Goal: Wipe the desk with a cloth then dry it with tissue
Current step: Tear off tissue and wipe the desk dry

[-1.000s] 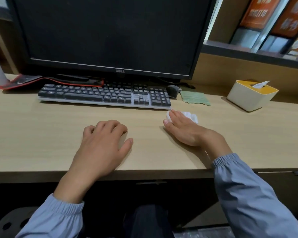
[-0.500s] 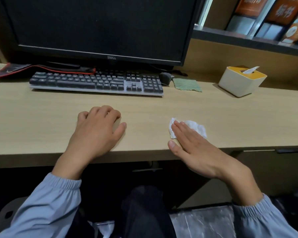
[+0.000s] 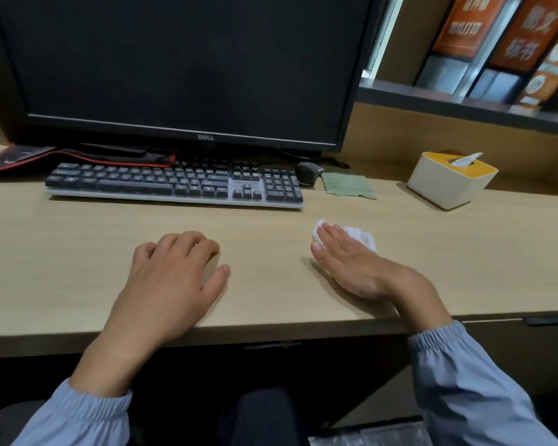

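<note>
Two hands lie on the pale wooden table (image 3: 62,252). At the far left a black mat with a red edge (image 3: 13,157) lies partly under the dark monitor (image 3: 181,69), and a grey keyboard (image 3: 174,185) sits in front of the screen. Near the front edge, the left hand (image 3: 171,284) rests palm down on bare wood, its fingers (image 3: 187,246) loosely bent and holding nothing. By the keyboard's far right corner sits a dark mouse (image 3: 310,173), and just to its right the green cloth (image 3: 348,185) lies flat, touched by neither hand. Nearer, the right hand (image 3: 351,265) lies with its fingers straight and flat, pressing a crumpled white tissue (image 3: 363,237) against the table; the tissue shows at the fingertips and along the hand's right side. Further right, a cream tissue box (image 3: 451,180) with a yellow top has a sheet sticking up from its slot. Beyond it a shelf (image 3: 464,106) holds orange-fronted items, too blurred to read.
</note>
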`<state>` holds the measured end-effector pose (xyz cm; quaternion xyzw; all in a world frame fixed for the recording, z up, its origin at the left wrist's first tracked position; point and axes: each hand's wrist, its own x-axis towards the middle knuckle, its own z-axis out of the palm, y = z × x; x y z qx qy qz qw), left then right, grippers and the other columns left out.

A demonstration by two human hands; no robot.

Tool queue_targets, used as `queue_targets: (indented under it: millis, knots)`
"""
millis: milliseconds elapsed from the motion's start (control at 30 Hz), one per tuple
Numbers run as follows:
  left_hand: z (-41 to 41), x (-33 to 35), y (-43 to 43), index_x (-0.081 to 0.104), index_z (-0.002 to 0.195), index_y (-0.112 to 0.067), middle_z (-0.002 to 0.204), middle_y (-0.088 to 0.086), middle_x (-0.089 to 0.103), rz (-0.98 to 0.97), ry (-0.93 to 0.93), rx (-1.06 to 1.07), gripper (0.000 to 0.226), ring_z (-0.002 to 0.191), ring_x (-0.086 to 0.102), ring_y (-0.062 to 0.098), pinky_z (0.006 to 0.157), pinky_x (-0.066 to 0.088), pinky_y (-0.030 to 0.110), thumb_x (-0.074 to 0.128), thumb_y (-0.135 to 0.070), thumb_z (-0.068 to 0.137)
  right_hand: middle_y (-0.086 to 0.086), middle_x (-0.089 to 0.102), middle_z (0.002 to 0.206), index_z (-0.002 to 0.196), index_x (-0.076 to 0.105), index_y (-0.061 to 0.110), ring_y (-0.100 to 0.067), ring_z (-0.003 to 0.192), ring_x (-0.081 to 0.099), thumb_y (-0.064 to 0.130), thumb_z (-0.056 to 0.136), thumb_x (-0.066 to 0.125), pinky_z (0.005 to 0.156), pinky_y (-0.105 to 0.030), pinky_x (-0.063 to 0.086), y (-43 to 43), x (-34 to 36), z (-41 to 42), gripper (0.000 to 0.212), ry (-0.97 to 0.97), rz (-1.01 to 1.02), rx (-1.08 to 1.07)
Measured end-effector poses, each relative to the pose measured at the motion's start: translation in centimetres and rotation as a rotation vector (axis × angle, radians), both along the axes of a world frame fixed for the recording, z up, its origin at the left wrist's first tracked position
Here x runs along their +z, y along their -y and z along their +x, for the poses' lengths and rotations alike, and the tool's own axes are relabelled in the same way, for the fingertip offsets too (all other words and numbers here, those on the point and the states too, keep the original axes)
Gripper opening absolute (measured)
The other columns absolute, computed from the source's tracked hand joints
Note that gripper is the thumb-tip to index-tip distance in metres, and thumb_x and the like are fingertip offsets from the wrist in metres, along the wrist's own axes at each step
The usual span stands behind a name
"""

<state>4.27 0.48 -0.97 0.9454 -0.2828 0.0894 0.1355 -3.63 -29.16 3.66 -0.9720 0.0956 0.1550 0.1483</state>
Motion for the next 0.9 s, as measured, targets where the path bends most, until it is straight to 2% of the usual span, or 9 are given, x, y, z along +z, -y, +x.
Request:
queue_targets:
  millis: [67,133,233,300,400,533,633,733,900]
  knots:
    - [0.0,0.1,0.0,0.058,0.127,-0.037,0.135,-0.015,0.054,-0.005,-0.007,0.004,0.054,0.129,0.048,0.014,0.105,0.034,0.045,0.024,-0.065,0.096,0.015,-0.018,0.171,0.166,-0.009,0.024,-0.003,0.156,-0.018,0.058,0.109,0.010,0.122,-0.030,-0.008,1.2,0.3,2.7,0.069,0.009,0.005,0.004]
    - [0.1,0.3,0.1,0.055,0.128,-0.038,0.136,-0.016,0.052,-0.010,-0.022,0.006,0.054,0.131,0.046,0.012,0.107,0.031,0.044,0.023,-0.066,0.096,0.001,0.001,0.175,0.166,0.007,0.012,-0.014,0.159,-0.001,0.049,0.112,0.013,0.124,-0.033,0.002,2.1,0.7,5.2,0.066,0.041,-0.013,0.011]
    - [0.3,0.2,0.3,0.053,0.127,-0.039,0.134,-0.017,0.049,-0.008,-0.034,0.009,0.053,0.131,0.043,0.012,0.107,0.028,0.043,0.023,-0.067,0.094,-0.015,0.025,0.163,0.156,0.028,0.001,-0.027,0.151,0.020,0.039,0.114,0.015,0.119,-0.034,0.013,2.4,1.3,7.4,0.058,0.050,-0.013,-0.009]
    - [0.4,0.1,0.3,0.054,0.127,-0.039,0.134,-0.017,0.050,-0.007,-0.027,0.017,0.052,0.130,0.043,0.012,0.106,0.028,0.043,0.024,-0.066,0.094,-0.014,0.022,0.166,0.158,0.026,0.001,-0.025,0.153,0.017,0.038,0.114,0.015,0.118,-0.032,0.011,2.5,1.3,7.9,0.058,0.053,-0.053,0.028]
    - [0.3,0.0,0.2,0.054,0.128,-0.039,0.135,-0.016,0.050,-0.020,-0.026,0.023,0.050,0.130,0.043,0.012,0.107,0.027,0.043,0.026,-0.066,0.096,-0.003,0.005,0.174,0.165,0.008,0.009,-0.015,0.159,0.003,0.043,0.113,0.017,0.124,-0.035,0.003,2.2,1.2,7.0,0.063,0.060,-0.070,0.071]
    - [0.1,0.2,0.1,0.055,0.130,-0.037,0.137,-0.016,0.051,-0.035,-0.025,0.022,0.041,0.132,0.043,0.012,0.110,0.028,0.043,0.037,-0.061,0.101,0.004,-0.003,0.175,0.167,0.003,0.015,-0.009,0.159,-0.005,0.051,0.112,0.020,0.119,-0.028,0.002,2.0,1.2,3.6,0.068,0.055,0.012,0.080]
    - [0.1,0.2,0.1,0.056,0.130,-0.037,0.138,-0.016,0.051,-0.040,-0.020,0.019,0.041,0.131,0.043,0.012,0.110,0.028,0.044,0.038,-0.061,0.102,0.016,-0.018,0.171,0.166,-0.006,0.027,0.001,0.154,-0.018,0.063,0.107,0.018,0.121,-0.029,-0.007,1.8,0.4,-0.4,0.073,0.042,0.038,0.082]
    - [0.1,0.2,0.1,0.056,0.130,-0.037,0.139,-0.016,0.051,-0.040,-0.019,0.016,0.041,0.132,0.042,0.012,0.110,0.028,0.044,0.038,-0.060,0.102,0.025,-0.022,0.168,0.166,-0.007,0.032,0.010,0.149,-0.025,0.068,0.104,0.018,0.126,-0.029,-0.010,1.1,-0.3,-5.0,0.076,0.056,0.026,0.085]
    - [0.1,0.3,0.2,0.057,0.129,-0.036,0.139,-0.013,0.052,-0.047,-0.007,0.020,0.039,0.132,0.044,0.017,0.109,0.029,0.046,0.040,-0.058,0.102,0.030,-0.022,0.165,0.165,-0.006,0.036,0.021,0.141,-0.028,0.069,0.101,0.017,0.121,-0.018,-0.014,-0.3,-1.1,-11.1,0.075,0.119,-0.001,0.098]
